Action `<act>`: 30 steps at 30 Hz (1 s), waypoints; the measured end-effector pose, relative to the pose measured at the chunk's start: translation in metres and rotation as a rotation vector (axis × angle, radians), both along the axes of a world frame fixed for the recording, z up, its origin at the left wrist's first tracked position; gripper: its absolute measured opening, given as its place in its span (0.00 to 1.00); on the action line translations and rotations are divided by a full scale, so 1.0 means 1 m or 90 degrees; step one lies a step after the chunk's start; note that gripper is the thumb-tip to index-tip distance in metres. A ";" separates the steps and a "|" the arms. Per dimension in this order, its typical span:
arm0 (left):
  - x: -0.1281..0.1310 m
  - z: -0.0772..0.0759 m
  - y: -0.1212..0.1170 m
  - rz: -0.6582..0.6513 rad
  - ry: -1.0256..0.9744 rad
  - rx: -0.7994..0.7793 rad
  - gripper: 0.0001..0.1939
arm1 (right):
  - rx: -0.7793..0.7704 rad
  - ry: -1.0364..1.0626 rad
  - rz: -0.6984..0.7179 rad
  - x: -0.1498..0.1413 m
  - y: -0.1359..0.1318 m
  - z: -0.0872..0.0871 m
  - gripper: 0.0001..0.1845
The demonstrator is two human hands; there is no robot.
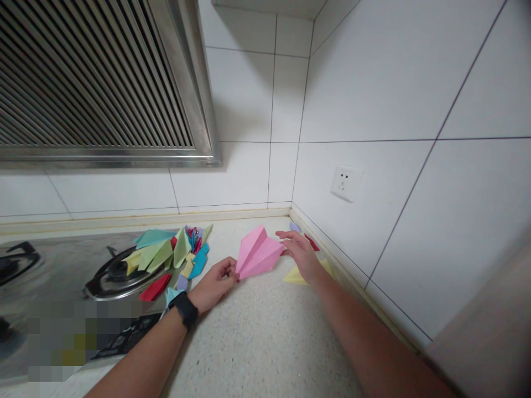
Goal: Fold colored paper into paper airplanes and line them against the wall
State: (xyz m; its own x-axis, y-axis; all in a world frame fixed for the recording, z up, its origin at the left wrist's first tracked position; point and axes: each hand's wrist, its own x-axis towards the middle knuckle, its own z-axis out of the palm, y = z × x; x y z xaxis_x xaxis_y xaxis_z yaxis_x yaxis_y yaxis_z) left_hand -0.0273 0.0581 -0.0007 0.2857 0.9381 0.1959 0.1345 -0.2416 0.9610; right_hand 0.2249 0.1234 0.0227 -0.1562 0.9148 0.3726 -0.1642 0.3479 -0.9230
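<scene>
Pink paper [259, 254]: right of hob [62, 276]; long axis slanted, tip hobward
Left hand [215, 284]: pinches half-hidden tip
Right hand [302, 257]: spread, contact unclear

This is a kitchen: a stove [50, 276] with round burners is set beside a speckled pale surface [265, 337], and a slatted metal range hood [99, 83] hangs above it. White wall tiles [357, 94] with dark joints line both walls of the corner, one of them bearing a power socket [347, 183].
</scene>
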 end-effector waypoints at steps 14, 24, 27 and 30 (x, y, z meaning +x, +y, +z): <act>-0.002 0.000 0.002 0.074 -0.089 -0.029 0.09 | -0.001 -0.177 0.043 -0.001 -0.002 -0.004 0.10; -0.001 0.003 0.002 0.094 -0.125 -0.015 0.13 | -0.027 -0.161 0.077 -0.004 -0.002 -0.009 0.11; -0.001 0.004 0.002 0.097 -0.138 -0.018 0.14 | -0.025 -0.147 0.089 -0.003 -0.002 -0.011 0.12; -0.001 0.005 0.001 0.100 -0.153 -0.033 0.15 | -0.034 -0.143 0.105 -0.004 -0.002 -0.012 0.12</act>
